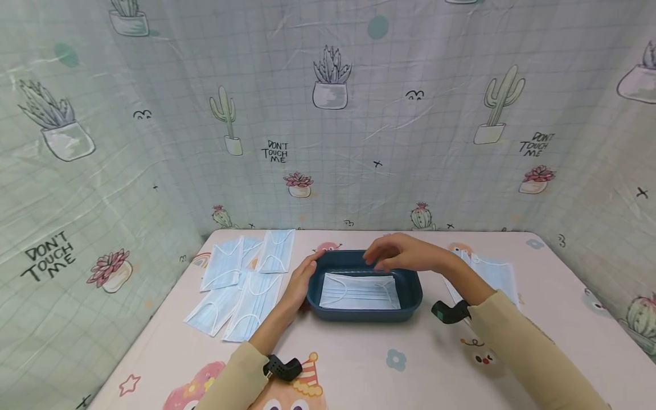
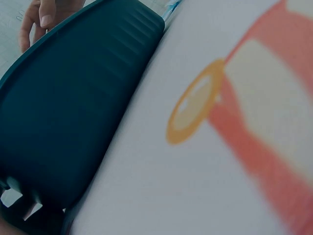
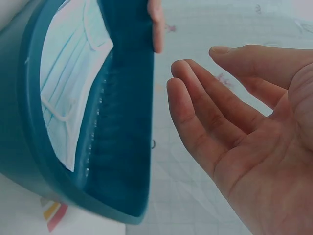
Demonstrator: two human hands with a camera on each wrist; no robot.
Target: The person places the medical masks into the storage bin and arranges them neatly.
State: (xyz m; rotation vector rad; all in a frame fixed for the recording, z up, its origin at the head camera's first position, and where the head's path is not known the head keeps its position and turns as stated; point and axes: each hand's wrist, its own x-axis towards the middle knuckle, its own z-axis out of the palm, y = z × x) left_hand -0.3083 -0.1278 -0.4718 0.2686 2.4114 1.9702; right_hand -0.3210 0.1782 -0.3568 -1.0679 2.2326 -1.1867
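A dark blue-green plastic basket [image 1: 365,315] stands on the table, with a light blue face mask [image 1: 359,292] lying flat inside and its ear loops on top. My left hand [image 1: 299,283] rests against the basket's left end, its fairly straight fingers reaching to the back left corner of the rim. Over the basket's back right part hovers my right hand [image 1: 405,252], fingers loosely bent and nothing between them. In the right wrist view, a gap separates the thumb of that right hand [image 3: 244,107] from its fingers, and the basket's wall [image 3: 124,147] is beside them.
Left of the basket, several face masks [image 1: 256,290] lie spread and overlapping on the patterned tablecloth [image 1: 359,364]. More masks [image 1: 494,276] lie to the right, partly hidden behind my right forearm. A printed curtain [image 1: 379,131] closes off the back and sides.
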